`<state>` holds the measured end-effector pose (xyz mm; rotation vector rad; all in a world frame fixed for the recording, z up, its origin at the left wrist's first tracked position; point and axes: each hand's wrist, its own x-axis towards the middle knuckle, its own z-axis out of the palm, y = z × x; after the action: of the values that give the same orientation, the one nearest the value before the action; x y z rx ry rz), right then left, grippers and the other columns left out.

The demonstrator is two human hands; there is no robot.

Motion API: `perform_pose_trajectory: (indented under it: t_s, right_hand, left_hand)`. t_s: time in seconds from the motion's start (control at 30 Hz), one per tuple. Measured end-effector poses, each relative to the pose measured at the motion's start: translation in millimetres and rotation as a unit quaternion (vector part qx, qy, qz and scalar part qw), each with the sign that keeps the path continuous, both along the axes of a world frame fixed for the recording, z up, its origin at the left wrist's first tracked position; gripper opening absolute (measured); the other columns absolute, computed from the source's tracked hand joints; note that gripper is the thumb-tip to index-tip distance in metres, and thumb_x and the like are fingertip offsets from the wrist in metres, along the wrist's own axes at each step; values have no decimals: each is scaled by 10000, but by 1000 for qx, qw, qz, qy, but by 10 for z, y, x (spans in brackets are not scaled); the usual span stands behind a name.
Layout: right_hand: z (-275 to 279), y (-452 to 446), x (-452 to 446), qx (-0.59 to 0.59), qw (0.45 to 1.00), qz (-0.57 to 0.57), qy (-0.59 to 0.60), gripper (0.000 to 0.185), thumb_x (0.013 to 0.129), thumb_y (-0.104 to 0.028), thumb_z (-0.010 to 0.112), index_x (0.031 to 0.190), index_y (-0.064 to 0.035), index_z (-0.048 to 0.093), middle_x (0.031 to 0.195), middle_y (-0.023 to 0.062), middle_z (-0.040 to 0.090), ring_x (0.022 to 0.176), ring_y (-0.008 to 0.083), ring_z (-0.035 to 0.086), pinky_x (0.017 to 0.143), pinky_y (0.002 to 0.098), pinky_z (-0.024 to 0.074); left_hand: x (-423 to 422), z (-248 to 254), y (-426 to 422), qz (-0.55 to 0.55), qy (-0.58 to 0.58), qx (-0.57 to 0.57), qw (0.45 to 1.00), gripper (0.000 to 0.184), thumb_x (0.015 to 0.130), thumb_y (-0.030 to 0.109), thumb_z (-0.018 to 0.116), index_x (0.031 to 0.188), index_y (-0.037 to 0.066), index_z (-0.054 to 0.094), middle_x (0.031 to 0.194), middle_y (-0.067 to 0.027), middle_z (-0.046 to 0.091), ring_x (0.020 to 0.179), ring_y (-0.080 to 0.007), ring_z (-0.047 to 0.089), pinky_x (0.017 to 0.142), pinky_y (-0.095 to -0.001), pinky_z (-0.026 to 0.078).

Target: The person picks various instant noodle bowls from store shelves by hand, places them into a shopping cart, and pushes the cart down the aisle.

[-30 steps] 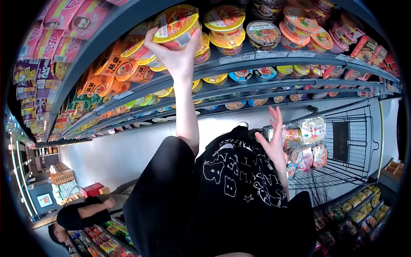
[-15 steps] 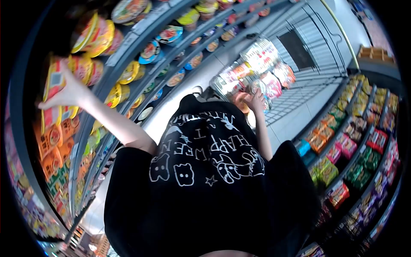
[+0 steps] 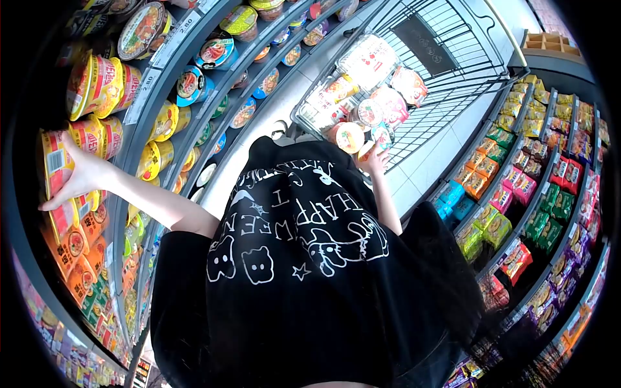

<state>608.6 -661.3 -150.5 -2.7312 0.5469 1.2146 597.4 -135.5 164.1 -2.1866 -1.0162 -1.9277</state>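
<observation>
On the left shelf, my left hand [image 3: 81, 173] is wrapped around a red-and-yellow instant noodle cup [image 3: 57, 161] with a barcode on its side, thumb low and fingers high. More red-and-yellow noodle cups [image 3: 97, 84] stand beside and above it. My right hand [image 3: 374, 161] is in front of my body at the near side of the shopping cart [image 3: 446, 97]. Its fingers curl against a small noodle cup with a blue-green lid [image 3: 383, 136]. Next to that hand is a cup with an orange-and-white lid [image 3: 347, 138]; the palm side is hidden.
White-and-red packages [image 3: 369, 61] and several other cups fill the cart's near end. Shelves of bowl noodles with price labels [image 3: 147, 81] curve along my left. Racks of bagged noodles [image 3: 485, 171] line the right side. A wooden divided box [image 3: 550, 44] sits beyond.
The view has shifted and sharpened, with the cart and shelves sitting slightly further left and higher. My left hand stays at the same cup; my right hand is still by the cups, slightly lower in view.
</observation>
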Motion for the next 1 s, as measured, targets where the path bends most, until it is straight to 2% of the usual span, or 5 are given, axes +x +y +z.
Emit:
perform_pose_trajectory:
  t_s: [0.43, 0.57, 0.73, 0.83, 1.0]
  right_hand:
    - [397, 222, 278, -122, 959, 92, -238, 1040, 496, -383, 732, 1343, -253, 143, 1191, 230, 307, 1034, 381, 370, 798, 430, 373]
    - [1357, 774, 755, -19, 935, 143, -323, 957, 520, -296, 725, 1327, -209, 219, 1231, 225, 282, 1047, 353, 362, 833, 431, 347]
    - [2287, 1414, 978, 259, 863, 214, -377, 690, 524, -153, 700, 1181, -171, 488, 1230, 161, 345, 1064, 345, 367, 926, 426, 311]
    - [2576, 1742, 910, 400, 796, 274, -361, 634, 535, -190, 703, 1144, -176, 524, 1235, 155, 354, 1045, 332, 384, 897, 411, 340]
    - [2765, 2018, 731, 504, 732, 323, -325, 627, 507, -125, 726, 1107, -191, 554, 1269, 135, 330, 1077, 317, 374, 913, 395, 326]
  left_hand:
    - [77, -52, -248, -10, -70, -56, 996, 973, 619, 179, 760, 1285, -64, 93, 1271, -240, 253, 1148, -317, 331, 986, -398, 268]
    - [-16, -158, -478, 110, 14, 9, 994, 751, 699, 154, 693, 1264, -23, 231, 1218, -194, 319, 1079, -297, 378, 907, -388, 340]
    - [-18, -339, -1031, -134, 73, -45, 987, 492, 721, 56, 620, 1151, 3, 385, 1117, -115, 423, 912, -177, 458, 765, -304, 389]
    - [29, -359, -1424, -435, 279, -141, 845, 601, 618, 191, 703, 1146, 55, 453, 1205, -146, 415, 1079, -281, 411, 895, -382, 332]
    - [-18, -406, -1650, -581, 332, -441, 599, 1056, 518, 272, 780, 1330, 50, 142, 1347, -162, 243, 1237, -283, 268, 1005, -363, 240]
